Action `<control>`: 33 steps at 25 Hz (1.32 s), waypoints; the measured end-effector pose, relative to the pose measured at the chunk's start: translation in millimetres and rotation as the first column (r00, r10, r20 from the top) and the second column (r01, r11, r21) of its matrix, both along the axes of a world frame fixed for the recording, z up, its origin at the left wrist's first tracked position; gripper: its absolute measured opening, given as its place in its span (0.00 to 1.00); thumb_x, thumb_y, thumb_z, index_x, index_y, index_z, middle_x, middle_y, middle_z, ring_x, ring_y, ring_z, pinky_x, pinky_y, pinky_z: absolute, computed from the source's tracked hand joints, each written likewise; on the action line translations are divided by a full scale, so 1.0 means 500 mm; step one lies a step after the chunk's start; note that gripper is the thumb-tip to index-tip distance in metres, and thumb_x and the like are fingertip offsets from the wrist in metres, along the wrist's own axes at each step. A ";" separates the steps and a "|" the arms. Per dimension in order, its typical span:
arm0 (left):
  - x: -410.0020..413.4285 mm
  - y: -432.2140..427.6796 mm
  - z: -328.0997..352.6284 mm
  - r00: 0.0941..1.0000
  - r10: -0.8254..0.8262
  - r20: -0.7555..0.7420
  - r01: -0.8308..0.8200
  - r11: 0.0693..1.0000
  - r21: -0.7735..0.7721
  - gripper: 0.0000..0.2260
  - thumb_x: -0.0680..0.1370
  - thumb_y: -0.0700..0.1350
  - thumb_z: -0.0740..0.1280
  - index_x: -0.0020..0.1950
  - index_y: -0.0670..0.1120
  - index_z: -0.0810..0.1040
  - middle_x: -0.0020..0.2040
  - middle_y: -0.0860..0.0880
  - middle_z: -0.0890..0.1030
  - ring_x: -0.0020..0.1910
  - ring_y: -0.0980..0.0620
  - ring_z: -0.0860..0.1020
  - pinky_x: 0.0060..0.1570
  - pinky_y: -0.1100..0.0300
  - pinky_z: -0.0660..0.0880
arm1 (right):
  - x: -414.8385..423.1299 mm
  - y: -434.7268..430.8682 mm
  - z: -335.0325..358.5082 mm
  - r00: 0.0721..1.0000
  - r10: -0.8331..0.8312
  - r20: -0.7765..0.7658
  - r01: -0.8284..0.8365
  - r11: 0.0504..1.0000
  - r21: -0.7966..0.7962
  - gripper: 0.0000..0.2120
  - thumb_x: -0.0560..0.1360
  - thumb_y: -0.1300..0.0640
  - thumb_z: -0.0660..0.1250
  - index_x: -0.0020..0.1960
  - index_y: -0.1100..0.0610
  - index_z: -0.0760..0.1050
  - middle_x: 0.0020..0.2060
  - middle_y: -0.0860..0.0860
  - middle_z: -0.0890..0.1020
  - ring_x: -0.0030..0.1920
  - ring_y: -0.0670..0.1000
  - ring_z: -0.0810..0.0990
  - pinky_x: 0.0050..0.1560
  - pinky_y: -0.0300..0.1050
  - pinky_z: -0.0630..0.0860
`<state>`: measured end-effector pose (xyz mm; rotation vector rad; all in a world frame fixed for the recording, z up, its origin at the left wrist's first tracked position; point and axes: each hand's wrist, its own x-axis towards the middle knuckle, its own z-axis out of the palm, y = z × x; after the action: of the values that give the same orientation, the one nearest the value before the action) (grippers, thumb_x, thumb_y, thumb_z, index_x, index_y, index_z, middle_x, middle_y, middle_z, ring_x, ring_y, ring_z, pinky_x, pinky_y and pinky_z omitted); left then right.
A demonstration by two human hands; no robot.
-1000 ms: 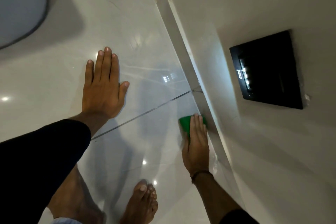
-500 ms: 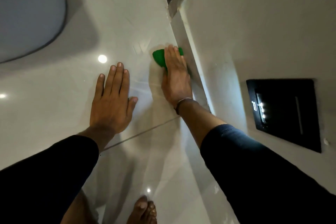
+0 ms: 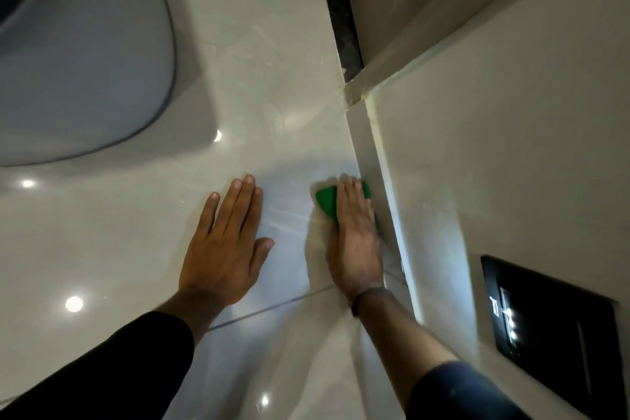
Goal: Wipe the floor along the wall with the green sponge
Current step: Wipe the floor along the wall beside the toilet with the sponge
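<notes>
The green sponge [image 3: 326, 201] lies flat on the glossy pale floor tile [image 3: 272, 85], right beside the skirting at the foot of the wall [image 3: 477, 119]. My right hand [image 3: 354, 235] presses down on it with the palm and fingers, covering most of it; only its left and far edges show. My left hand [image 3: 225, 245] rests flat on the floor to the left of it, fingers together, holding nothing.
A large white rounded fixture [image 3: 78, 54] stands on the floor at the upper left. A black panel with small lights [image 3: 545, 327] is set in the wall at the lower right. A dark gap [image 3: 341, 10] runs along a wall corner ahead.
My right hand slid the sponge forward along the wall past the tile joint, then the view shifted ahead. My left hand stayed flat on the floor.
</notes>
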<state>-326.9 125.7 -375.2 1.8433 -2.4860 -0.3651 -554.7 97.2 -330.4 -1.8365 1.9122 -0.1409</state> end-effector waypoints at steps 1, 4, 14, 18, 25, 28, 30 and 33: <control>-0.001 0.000 -0.001 1.000 0.003 -0.007 -0.003 1.000 0.012 0.35 0.88 0.58 0.52 0.88 0.37 0.55 0.89 0.36 0.57 0.88 0.35 0.57 0.86 0.36 0.55 | 0.014 -0.055 -0.011 1.000 0.013 0.003 -0.013 0.999 -0.035 0.33 0.80 0.71 0.57 0.82 0.59 0.52 0.82 0.55 0.56 0.83 0.52 0.48 0.82 0.47 0.42; -0.001 -0.004 0.000 1.000 0.010 -0.012 -0.009 0.999 0.049 0.35 0.87 0.59 0.54 0.89 0.38 0.56 0.89 0.37 0.57 0.89 0.37 0.56 0.86 0.36 0.55 | 0.060 -0.196 -0.036 0.999 -0.039 0.022 0.041 0.995 -0.090 0.30 0.80 0.69 0.59 0.81 0.61 0.57 0.81 0.59 0.60 0.82 0.56 0.54 0.82 0.48 0.46; 0.000 -0.002 0.001 0.999 -0.013 0.051 0.011 0.999 0.041 0.35 0.88 0.59 0.49 0.89 0.38 0.55 0.89 0.36 0.56 0.88 0.36 0.57 0.86 0.37 0.55 | 0.021 -0.058 -0.007 0.998 -0.055 0.010 0.055 0.998 0.005 0.33 0.81 0.69 0.56 0.83 0.57 0.51 0.83 0.53 0.53 0.83 0.50 0.47 0.82 0.50 0.44; -0.001 -0.004 0.003 1.000 -0.007 0.018 0.006 0.998 0.060 0.36 0.87 0.60 0.52 0.88 0.37 0.56 0.89 0.36 0.55 0.89 0.37 0.54 0.87 0.37 0.52 | 0.061 -0.160 -0.026 0.996 -0.082 0.032 0.084 0.994 -0.065 0.31 0.81 0.69 0.59 0.81 0.60 0.56 0.82 0.57 0.59 0.82 0.54 0.53 0.81 0.48 0.45; 0.004 0.001 -0.002 1.000 -0.014 -0.009 0.015 1.000 0.012 0.36 0.86 0.57 0.56 0.88 0.37 0.55 0.89 0.36 0.55 0.89 0.36 0.55 0.86 0.36 0.53 | -0.075 0.219 0.031 0.999 -0.032 0.033 0.029 0.995 0.092 0.35 0.77 0.69 0.56 0.83 0.58 0.53 0.82 0.52 0.57 0.83 0.51 0.49 0.78 0.64 0.60; 0.003 0.000 -0.006 1.000 -0.015 -0.027 0.015 1.000 -0.009 0.36 0.87 0.57 0.56 0.88 0.37 0.55 0.89 0.35 0.55 0.89 0.36 0.54 0.86 0.36 0.52 | -0.105 0.302 0.047 1.000 -0.020 0.016 0.018 0.992 0.121 0.33 0.80 0.66 0.60 0.82 0.58 0.53 0.82 0.53 0.58 0.83 0.52 0.51 0.75 0.66 0.64; 0.004 0.001 -0.007 0.999 -0.020 -0.025 0.020 1.000 -0.018 0.35 0.87 0.57 0.55 0.88 0.37 0.55 0.89 0.35 0.54 0.89 0.36 0.53 0.87 0.36 0.51 | -0.088 0.256 0.037 1.000 -0.020 0.019 0.018 0.994 0.106 0.35 0.79 0.68 0.63 0.82 0.59 0.54 0.82 0.54 0.59 0.83 0.53 0.52 0.77 0.64 0.61; 0.003 0.002 -0.009 0.999 -0.030 -0.022 0.029 0.999 -0.024 0.36 0.87 0.57 0.55 0.89 0.37 0.52 0.90 0.36 0.53 0.89 0.37 0.51 0.87 0.37 0.49 | -0.035 0.108 0.019 0.998 -0.064 0.022 0.062 0.994 0.090 0.34 0.76 0.71 0.52 0.82 0.60 0.55 0.82 0.55 0.59 0.83 0.53 0.51 0.80 0.59 0.55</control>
<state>-325.5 126.9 -379.5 1.7858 -2.4945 -0.3541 -572.3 151.2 -321.0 -1.7095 1.9288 -0.0968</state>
